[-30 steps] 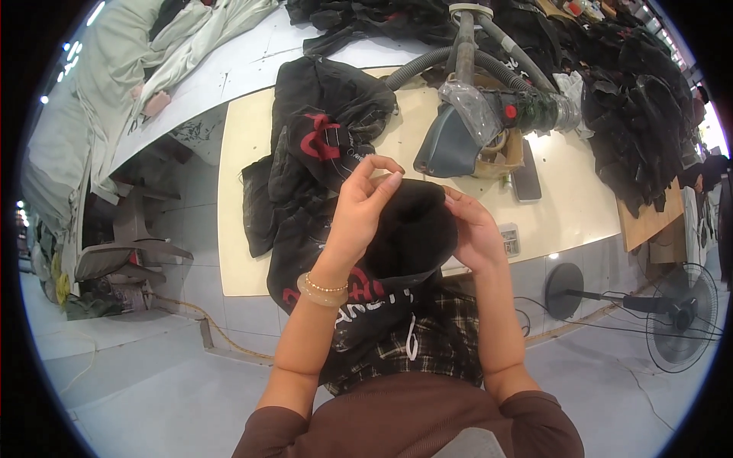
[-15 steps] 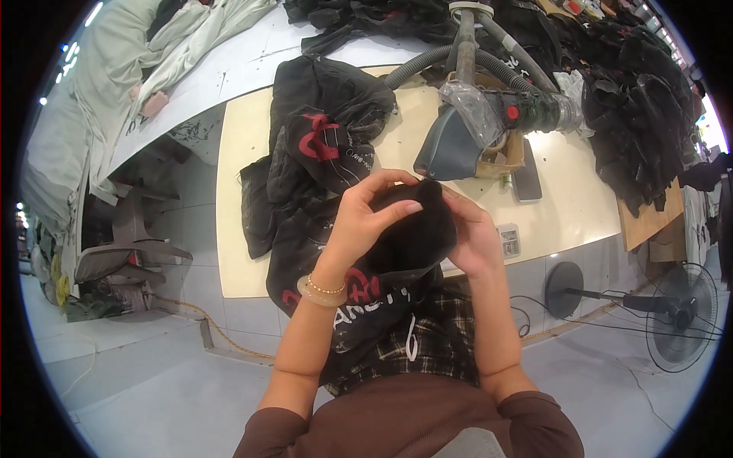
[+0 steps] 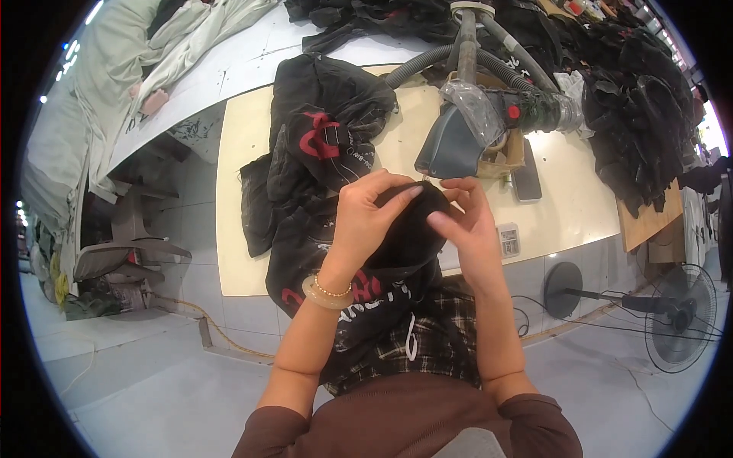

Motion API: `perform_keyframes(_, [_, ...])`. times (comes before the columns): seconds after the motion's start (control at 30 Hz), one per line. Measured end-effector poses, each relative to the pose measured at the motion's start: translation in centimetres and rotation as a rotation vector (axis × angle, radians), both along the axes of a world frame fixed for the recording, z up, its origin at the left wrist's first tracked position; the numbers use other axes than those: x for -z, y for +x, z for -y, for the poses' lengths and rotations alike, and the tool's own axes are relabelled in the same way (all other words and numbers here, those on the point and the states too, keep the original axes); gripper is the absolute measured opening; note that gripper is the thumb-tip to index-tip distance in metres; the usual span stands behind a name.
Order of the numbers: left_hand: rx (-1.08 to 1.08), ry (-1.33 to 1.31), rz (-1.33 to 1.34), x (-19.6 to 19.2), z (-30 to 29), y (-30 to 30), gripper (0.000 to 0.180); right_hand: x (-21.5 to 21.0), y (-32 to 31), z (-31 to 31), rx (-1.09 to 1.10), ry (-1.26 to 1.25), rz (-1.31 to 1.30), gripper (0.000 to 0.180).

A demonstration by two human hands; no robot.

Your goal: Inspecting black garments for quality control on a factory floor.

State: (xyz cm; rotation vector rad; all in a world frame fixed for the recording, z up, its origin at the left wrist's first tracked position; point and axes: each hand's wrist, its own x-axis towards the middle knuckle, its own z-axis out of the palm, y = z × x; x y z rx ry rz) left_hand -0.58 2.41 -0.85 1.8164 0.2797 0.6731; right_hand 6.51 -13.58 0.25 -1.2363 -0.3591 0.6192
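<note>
A black garment (image 3: 407, 240) with red and white print lies partly over my lap and partly on the table. Its raised dark portion is between my hands, just below the grey-blue hood. My left hand (image 3: 372, 217), wearing a beaded bracelet and a pale bangle above the wrist, pinches the upper edge between thumb and fingers. At the right edge of the same cloth is my right hand (image 3: 471, 229), its thumb lying over the dark fabric and its fingers bent at the top edge. The fingertips' exact hold is partly hidden by cloth.
On the cream table (image 3: 244, 130) another stretch of black printed cloth (image 3: 324, 114) is bunched. A grey-blue hood (image 3: 450, 145) on a hose stands ahead, near a phone-like slab (image 3: 527, 172) and a small clear box (image 3: 508, 240). Dark garments (image 3: 637, 122) pile at right; a fan (image 3: 682, 317) stands lower right.
My right hand has shifted its hold; its thumb now shows in front of the cloth. The raised fabric has flattened and tilted slightly left. My left hand keeps its pinch.
</note>
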Motion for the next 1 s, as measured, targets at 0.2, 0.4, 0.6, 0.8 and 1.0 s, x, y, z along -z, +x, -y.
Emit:
perform_keyframes(0.2, [-0.012,0.020,-0.008,-0.5,-0.2,-0.1,0.014,0.4,1.2,0.0,-0.059,-0.042,-0.145,0.019])
perform_keyframes(0.4, [0.029,-0.179,0.040,-0.8,0.2,-0.1,0.013,0.7,2.3,0.2,-0.169,0.146,-0.473,0.022])
perform_keyframes(0.6, [-0.019,-0.261,0.040,-0.8,0.6,-0.4,0.014,0.4,2.1,-0.4,-0.190,0.203,-0.527,0.024])
perform_keyframes(0.8, [-0.021,-0.274,0.072,-0.8,1.1,0.0,0.013,0.2,2.3,-0.2,-0.165,0.213,-0.519,0.025])
perform_keyframes(1.0, [-0.033,-0.352,0.063,-0.6,1.3,0.0,0.013,0.4,2.3,-0.3,-0.176,0.232,-0.534,0.024])
